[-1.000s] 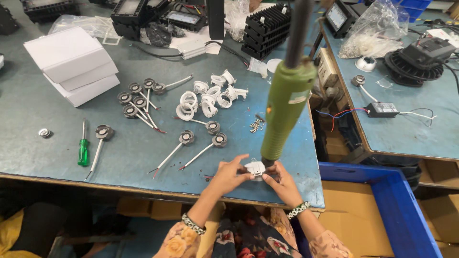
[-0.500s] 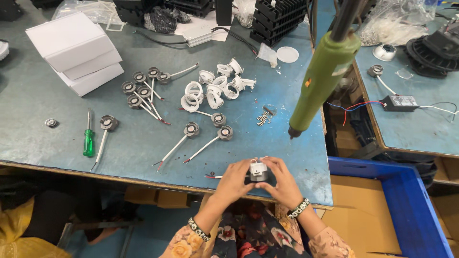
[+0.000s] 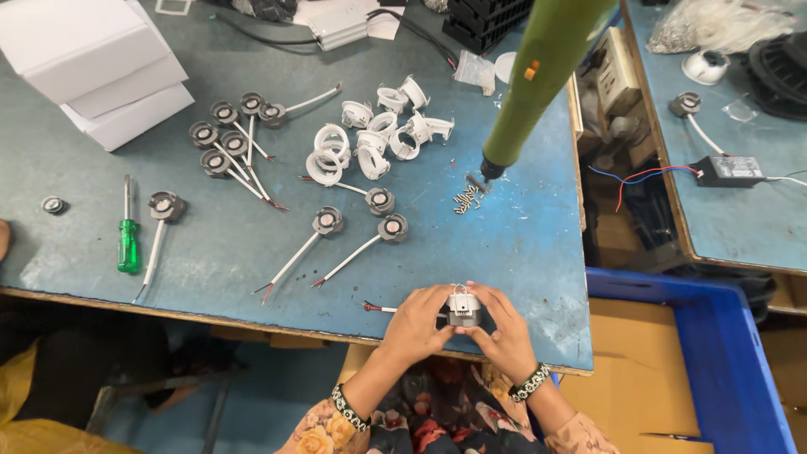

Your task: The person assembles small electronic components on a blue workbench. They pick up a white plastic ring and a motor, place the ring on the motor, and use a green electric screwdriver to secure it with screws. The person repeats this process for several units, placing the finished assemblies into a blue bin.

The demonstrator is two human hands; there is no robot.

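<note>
Right at the table edge point(image 3: 252, 324), left hand point(image 3: 418, 324) and right hand point(image 3: 503, 335), grips around small grey fitting point(image 3: 463, 309).

On the blue-grey table point(image 3: 521, 252) lies a green-handled screwdriver point(image 3: 128, 240), and white boxes point(image 3: 97, 63) are stacked at the far left. A cluster of white plastic rings point(image 3: 370, 139) sits near the middle. A green power tool point(image 3: 538, 80) hangs above small loose screws point(image 3: 465, 198). A blue bin point(image 3: 723, 353) stands right of the table.
</note>
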